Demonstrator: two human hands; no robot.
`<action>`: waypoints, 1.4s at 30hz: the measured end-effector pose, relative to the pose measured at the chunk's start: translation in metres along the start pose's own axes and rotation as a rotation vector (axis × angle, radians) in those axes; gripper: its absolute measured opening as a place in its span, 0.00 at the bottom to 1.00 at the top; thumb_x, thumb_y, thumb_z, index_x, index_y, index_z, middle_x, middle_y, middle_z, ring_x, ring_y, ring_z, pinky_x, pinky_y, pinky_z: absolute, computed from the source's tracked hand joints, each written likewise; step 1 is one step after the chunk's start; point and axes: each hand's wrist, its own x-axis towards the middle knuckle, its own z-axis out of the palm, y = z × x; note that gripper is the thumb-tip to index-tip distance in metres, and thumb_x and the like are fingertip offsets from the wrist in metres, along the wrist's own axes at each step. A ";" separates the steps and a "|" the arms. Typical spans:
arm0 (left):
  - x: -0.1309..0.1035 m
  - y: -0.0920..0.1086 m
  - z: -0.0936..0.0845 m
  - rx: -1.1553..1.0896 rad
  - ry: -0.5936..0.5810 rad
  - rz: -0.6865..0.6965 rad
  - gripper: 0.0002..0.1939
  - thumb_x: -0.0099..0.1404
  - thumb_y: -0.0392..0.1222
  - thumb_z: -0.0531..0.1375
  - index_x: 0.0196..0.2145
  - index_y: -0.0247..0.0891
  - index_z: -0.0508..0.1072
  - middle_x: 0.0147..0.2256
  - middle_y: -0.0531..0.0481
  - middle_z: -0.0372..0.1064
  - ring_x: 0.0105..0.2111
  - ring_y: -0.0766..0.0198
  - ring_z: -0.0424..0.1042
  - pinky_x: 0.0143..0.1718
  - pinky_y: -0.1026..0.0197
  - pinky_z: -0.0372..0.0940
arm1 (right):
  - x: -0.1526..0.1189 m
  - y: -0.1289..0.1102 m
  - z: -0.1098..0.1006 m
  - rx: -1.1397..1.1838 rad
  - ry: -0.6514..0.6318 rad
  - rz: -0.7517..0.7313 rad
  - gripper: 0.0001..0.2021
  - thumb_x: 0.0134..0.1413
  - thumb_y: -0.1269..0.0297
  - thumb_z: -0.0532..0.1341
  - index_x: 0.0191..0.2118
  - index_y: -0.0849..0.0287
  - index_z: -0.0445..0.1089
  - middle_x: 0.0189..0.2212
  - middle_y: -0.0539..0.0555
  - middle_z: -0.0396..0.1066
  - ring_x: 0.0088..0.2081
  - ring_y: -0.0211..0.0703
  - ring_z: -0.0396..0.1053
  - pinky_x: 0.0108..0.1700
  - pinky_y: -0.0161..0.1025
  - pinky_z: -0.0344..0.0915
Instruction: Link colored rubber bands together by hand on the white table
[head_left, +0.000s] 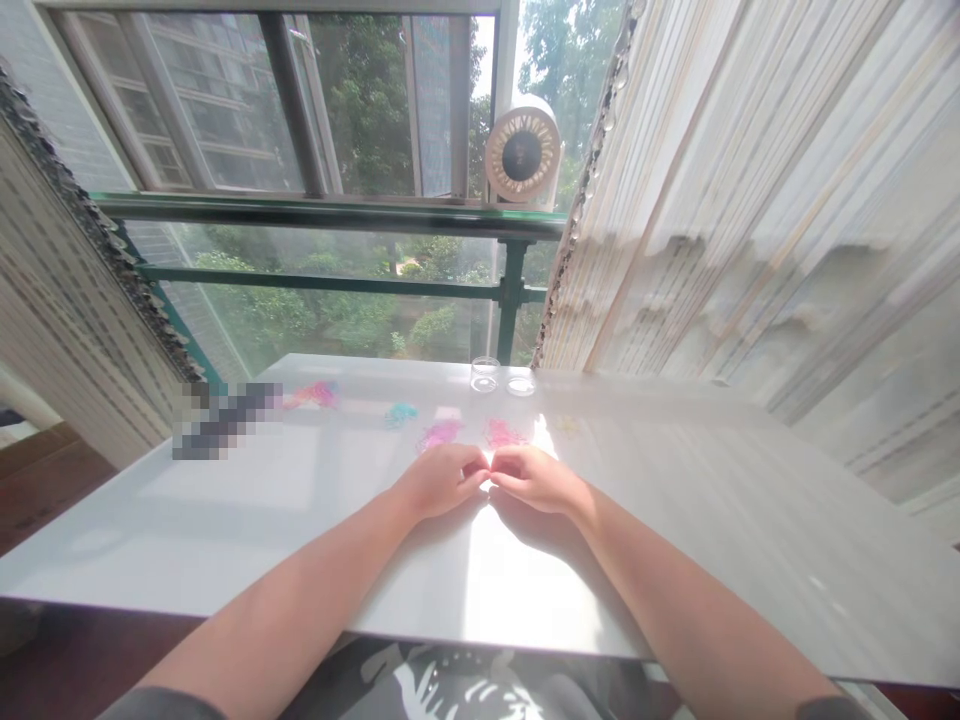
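And here the left grip (442, 480) and the right grip (538, 480) are meeting fingertip to fingertip, both pinching narrow, though whether anything is sitting between them I cannot tell! Below them the smooth white counter (300, 540) is gleaming, with a hard bar of sunlight running across it.

Just beyond the right grip a hot-pink pile (504, 432) is lying loose, looking thin-stranded and tangled; beyond the left grip a purple-pink pile (441, 432) is spreading just as wispily, its material blurring out. Farther off to the left, a teal clump (402, 413) and a pink-and-orange pile (315, 395) are showing. Straight past the grips, two clear, round containers, one taller (484, 376) and one lower (520, 383), are standing side by side, their rims catching light.
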 end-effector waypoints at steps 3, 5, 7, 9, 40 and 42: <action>0.000 0.000 0.000 -0.007 -0.002 -0.002 0.09 0.62 0.43 0.54 0.32 0.40 0.73 0.30 0.53 0.74 0.31 0.64 0.70 0.31 0.64 0.60 | 0.000 0.001 0.000 0.025 0.003 0.009 0.06 0.53 0.66 0.55 0.27 0.59 0.66 0.23 0.47 0.64 0.26 0.34 0.59 0.29 0.32 0.55; -0.001 0.000 0.000 -0.006 -0.008 -0.002 0.09 0.62 0.43 0.54 0.32 0.40 0.73 0.30 0.52 0.74 0.31 0.64 0.70 0.31 0.65 0.60 | 0.000 0.001 0.000 0.036 0.010 0.009 0.06 0.53 0.66 0.55 0.27 0.59 0.66 0.23 0.47 0.64 0.26 0.34 0.59 0.29 0.32 0.55; -0.001 0.000 0.000 -0.002 -0.006 -0.004 0.09 0.61 0.43 0.54 0.31 0.40 0.73 0.30 0.52 0.74 0.31 0.64 0.70 0.31 0.65 0.60 | 0.001 0.001 0.000 0.038 0.024 0.006 0.06 0.52 0.67 0.55 0.27 0.59 0.66 0.23 0.47 0.64 0.26 0.34 0.58 0.29 0.32 0.55; -0.001 -0.001 0.001 0.003 0.003 -0.004 0.09 0.61 0.43 0.54 0.31 0.39 0.73 0.30 0.52 0.73 0.30 0.64 0.69 0.31 0.65 0.60 | 0.001 0.001 0.000 0.039 0.031 0.004 0.06 0.51 0.67 0.55 0.26 0.59 0.66 0.23 0.46 0.63 0.26 0.34 0.58 0.29 0.32 0.54; -0.001 -0.002 0.008 -0.109 -0.060 -0.043 0.05 0.57 0.40 0.58 0.29 0.38 0.72 0.30 0.54 0.75 0.25 0.69 0.68 0.27 0.67 0.59 | -0.002 -0.002 -0.005 0.107 -0.115 0.093 0.08 0.52 0.64 0.55 0.28 0.59 0.69 0.26 0.49 0.71 0.28 0.37 0.65 0.30 0.33 0.59; -0.002 0.000 0.006 -0.110 -0.071 -0.058 0.05 0.57 0.41 0.58 0.29 0.38 0.72 0.30 0.53 0.75 0.25 0.68 0.69 0.27 0.66 0.59 | -0.002 -0.002 -0.005 0.092 -0.105 0.085 0.08 0.52 0.64 0.55 0.28 0.59 0.69 0.25 0.48 0.70 0.27 0.36 0.64 0.30 0.33 0.58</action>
